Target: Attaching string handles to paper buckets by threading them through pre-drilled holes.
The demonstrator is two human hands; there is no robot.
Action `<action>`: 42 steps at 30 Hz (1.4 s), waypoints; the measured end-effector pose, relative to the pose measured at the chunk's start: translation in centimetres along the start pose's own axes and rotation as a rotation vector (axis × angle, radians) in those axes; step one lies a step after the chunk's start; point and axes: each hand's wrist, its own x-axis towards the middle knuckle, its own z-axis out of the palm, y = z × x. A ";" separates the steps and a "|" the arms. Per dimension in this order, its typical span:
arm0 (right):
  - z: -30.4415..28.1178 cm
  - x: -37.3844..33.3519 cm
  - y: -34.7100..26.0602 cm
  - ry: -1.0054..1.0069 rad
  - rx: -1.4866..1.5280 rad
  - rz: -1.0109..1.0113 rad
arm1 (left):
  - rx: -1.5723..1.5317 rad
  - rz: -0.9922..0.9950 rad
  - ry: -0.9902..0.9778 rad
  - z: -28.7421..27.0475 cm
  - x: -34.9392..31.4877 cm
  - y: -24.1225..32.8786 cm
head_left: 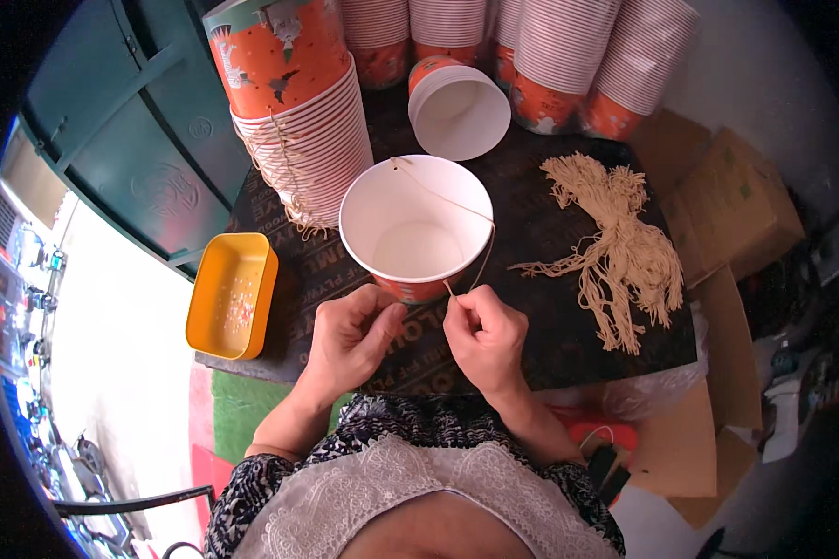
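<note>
**String at the near rim of the paper cup**

Your right hand (485,337) pinches the string (447,200) against the near wall of the paper cup (416,228), centre frame. Your left hand (350,340), fingers curled, touches the same wall. The string crosses the mouth toward the far rim.

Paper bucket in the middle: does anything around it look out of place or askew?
Mostly tidy. One empty paper cup lies tipped on its side behind the paper bucket, while the others stand stacked. The bundle of strings sprawls loosely. Nothing looks spilled or damaged.
</note>
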 end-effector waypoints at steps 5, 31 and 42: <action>0.4 0.2 0.0 0.010 -0.004 -0.006 | 0.012 -0.016 -0.033 -0.2 -0.1 0.1; -1.3 0.1 -1.4 -0.013 0.053 -0.121 | -0.149 -0.093 -0.218 1.0 1.2 2.5; -1.0 -0.3 -2.0 -0.071 0.128 -0.069 | 0.052 0.129 -0.021 2.6 1.0 -0.2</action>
